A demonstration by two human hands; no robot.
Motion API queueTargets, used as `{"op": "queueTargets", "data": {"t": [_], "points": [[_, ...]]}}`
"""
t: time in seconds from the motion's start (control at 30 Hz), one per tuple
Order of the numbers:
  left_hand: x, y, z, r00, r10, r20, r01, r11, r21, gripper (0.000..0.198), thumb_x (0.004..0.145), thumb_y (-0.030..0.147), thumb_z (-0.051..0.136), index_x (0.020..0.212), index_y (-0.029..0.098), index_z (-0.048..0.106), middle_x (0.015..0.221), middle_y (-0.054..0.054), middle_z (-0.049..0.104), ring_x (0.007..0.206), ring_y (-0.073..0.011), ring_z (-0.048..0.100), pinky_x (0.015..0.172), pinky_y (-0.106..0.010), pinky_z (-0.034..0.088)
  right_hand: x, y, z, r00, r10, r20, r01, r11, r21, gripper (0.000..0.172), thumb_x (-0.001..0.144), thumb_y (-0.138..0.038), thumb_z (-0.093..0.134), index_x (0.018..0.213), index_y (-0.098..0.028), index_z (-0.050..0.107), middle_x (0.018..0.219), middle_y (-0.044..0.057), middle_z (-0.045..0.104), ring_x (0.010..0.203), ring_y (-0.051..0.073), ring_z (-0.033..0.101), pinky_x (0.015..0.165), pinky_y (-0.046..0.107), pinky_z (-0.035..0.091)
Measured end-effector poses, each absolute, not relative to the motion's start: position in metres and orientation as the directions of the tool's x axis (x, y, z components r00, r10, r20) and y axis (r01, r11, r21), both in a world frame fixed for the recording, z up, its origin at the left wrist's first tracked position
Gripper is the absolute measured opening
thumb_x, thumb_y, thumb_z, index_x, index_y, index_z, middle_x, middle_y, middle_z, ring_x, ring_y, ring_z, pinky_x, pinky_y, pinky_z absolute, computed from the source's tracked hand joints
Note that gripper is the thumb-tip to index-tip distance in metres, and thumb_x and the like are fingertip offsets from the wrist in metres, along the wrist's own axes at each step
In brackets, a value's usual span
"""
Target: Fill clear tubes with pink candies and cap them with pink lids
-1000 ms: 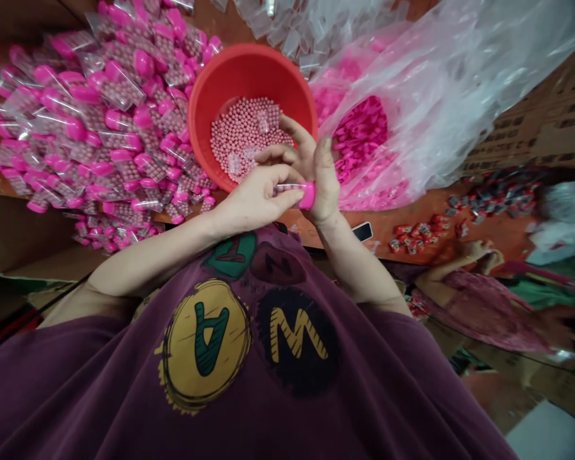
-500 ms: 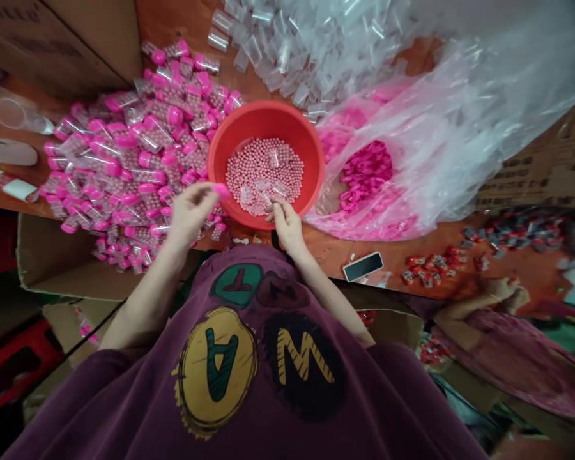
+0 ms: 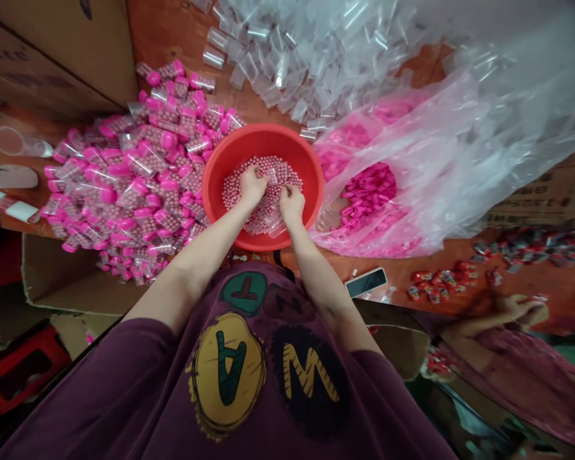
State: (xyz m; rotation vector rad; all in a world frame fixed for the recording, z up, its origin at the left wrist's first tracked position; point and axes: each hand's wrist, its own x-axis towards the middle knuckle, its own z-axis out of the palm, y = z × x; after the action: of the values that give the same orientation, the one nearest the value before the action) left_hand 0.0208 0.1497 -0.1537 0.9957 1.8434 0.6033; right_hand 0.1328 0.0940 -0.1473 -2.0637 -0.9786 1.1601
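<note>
Small round pale-pink beads (image 3: pixel 267 203) cover the bottom of a round, deep red plastic bowl (image 3: pixel 312 163), which stands on an orange-brown table (image 3: pixel 158 32) in front of the person. Both bare hands are inside the bowl, just apart from each other. The left hand (image 3: pixel 253 184) reaches down among the beads, its fingers bent and bunched; whether they grip anything, I cannot tell. The right hand (image 3: pixel 292 203) is curled narrow, fingertips drawn together over the beads, and whatever it may hold is hidden. A short clear plastic tube (image 3: pixel 278 230) lies in the bowl near the right wrist.

To the left of the bowl spreads a big heap of bead-filled clear tubes with bright pink caps (image 3: pixel 134 176). Beyond the bowl lies a pile of clear plastic tubes (image 3: pixel 287 64). Just right of the bowl, a translucent plastic bag (image 3: pixel 460 140) holds hot-pink plastic pieces (image 3: pixel 371 195). A phone with a dark screen (image 3: pixel 365 282) rests at the table's near edge, with small red pieces (image 3: pixel 441 284) farther right, near a co-worker's hands (image 3: pixel 522 310).
</note>
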Motion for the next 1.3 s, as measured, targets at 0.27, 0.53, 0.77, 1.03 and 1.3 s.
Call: {"op": "queueTargets", "data": {"t": [0.27,0.53,0.77,1.03,1.3], "points": [[0.024,0.154,-0.164,-0.094,0.883,-0.459,0.596,0.419,0.685,0.024,0.087,0.006,0.069,0.11,0.012,0.071,0.111,-0.012,0.075,0.103,-0.0234,0.067,0.101,-0.036,0.05,0.13,0.116,-0.176,0.312,0.792,-0.524,0.299,-0.606,-0.737,0.027,0.1,-0.027,0.056,0.12,-0.012,0.066,0.117,0.018,0.08,0.113,0.025,0.075,0.11,0.041,0.055],[0.016,0.135,-0.144,-0.028,0.923,-0.384,0.367,0.367,0.855,0.02,0.083,0.002,0.065,0.083,0.021,0.057,0.091,-0.001,0.067,0.091,-0.0148,0.063,0.092,-0.029,0.051,0.119,0.087,-0.161,0.179,0.768,-0.615,-0.025,-0.622,-0.783,0.042,0.098,-0.055,0.061,0.127,-0.025,0.055,0.078,-0.003,0.07,0.056,0.017,0.064,0.069,0.035,0.062],[-0.012,0.094,-0.08,0.178,0.97,-0.167,0.148,0.141,0.979,0.022,0.091,0.035,0.078,0.095,0.024,0.06,0.106,0.001,0.065,0.103,-0.0131,0.063,0.091,-0.034,0.055,0.209,0.016,-0.126,0.469,0.829,-0.303,0.065,-0.374,-0.925,0.029,0.101,-0.051,0.056,0.113,-0.026,0.064,0.091,0.0,0.073,0.078,0.015,0.07,0.083,0.03,0.061],[0.023,0.067,-0.017,0.266,0.933,-0.242,0.008,0.249,0.969,0.059,0.082,0.051,0.086,0.121,0.03,0.048,0.112,-0.003,0.071,0.105,-0.0178,0.072,0.082,-0.03,0.059,0.321,0.025,-0.179,0.723,0.589,-0.361,0.406,-0.785,-0.469,0.029,0.106,-0.031,0.055,0.121,-0.009,0.066,0.123,0.023,0.076,0.121,0.027,0.071,0.113,0.041,0.049],[0.021,0.055,-0.003,0.313,0.874,-0.373,-0.202,0.445,0.873,0.059,0.079,0.047,0.084,0.126,0.023,0.058,0.115,-0.008,0.074,0.104,-0.0193,0.073,0.087,-0.032,0.06,0.31,0.04,-0.182,0.592,0.728,-0.347,0.232,-0.566,-0.791,0.011,0.094,-0.019,0.05,0.102,-0.02,0.057,0.097,0.012,0.073,0.099,0.023,0.07,0.097,0.039,0.055]]}}
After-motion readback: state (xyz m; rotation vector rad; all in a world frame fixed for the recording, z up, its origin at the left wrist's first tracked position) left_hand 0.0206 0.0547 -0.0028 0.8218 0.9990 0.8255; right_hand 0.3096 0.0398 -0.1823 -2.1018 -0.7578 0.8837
